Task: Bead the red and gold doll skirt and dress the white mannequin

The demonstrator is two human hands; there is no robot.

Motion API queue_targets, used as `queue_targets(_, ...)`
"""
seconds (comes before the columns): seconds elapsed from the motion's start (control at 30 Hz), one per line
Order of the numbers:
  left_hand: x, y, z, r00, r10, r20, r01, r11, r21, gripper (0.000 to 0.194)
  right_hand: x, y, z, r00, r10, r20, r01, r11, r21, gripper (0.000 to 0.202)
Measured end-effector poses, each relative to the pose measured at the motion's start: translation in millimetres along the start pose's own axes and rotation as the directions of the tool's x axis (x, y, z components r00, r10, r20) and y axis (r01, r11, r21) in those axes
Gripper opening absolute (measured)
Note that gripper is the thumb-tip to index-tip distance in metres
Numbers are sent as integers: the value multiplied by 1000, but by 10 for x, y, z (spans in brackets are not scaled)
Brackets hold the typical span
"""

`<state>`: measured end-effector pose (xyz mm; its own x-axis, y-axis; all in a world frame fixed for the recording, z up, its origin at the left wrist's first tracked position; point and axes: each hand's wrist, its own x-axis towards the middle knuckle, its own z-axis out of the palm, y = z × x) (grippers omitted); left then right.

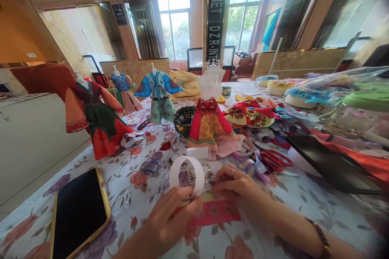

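My left hand (173,214) is closed at the lower part of a white ring, which looks like a roll of tape (198,170) standing on edge. Its fingers also press on the left end of a pink-red fabric strip (217,213) with a yellowish upper edge. My right hand (240,188), with a ring on one finger, has its fingertips pinched together at that upper edge. What lies between those fingertips is mostly hidden. Just beyond the roll are small beads (209,176) in clear packaging. A doll form in a red and gold skirt (209,123) stands behind them.
A phone (80,210) lies at left on the flowered tablecloth. Dressed doll forms, one in a blue jacket (158,85), stand at the back left. A black basket (184,121) is mid-table. Red scissors (275,160), fabric scraps and a black tray (331,162) lie right.
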<state>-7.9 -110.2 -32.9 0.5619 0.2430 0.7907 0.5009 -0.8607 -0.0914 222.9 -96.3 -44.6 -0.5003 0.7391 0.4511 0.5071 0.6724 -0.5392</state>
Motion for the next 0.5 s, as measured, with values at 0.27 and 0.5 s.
queue_targets(0.27, 46, -29, -37, 991, 137, 6, -137, 991, 13, 22, 18, -153, -10, 930, -78, -359, 68, 997, -40, 8)
queue_targets(0.5, -128, -36, -20, 993, 82, 89, -79, 996, -40, 25, -16, -221, 45, 900, -155, -409, 148, 988, -49, 13)
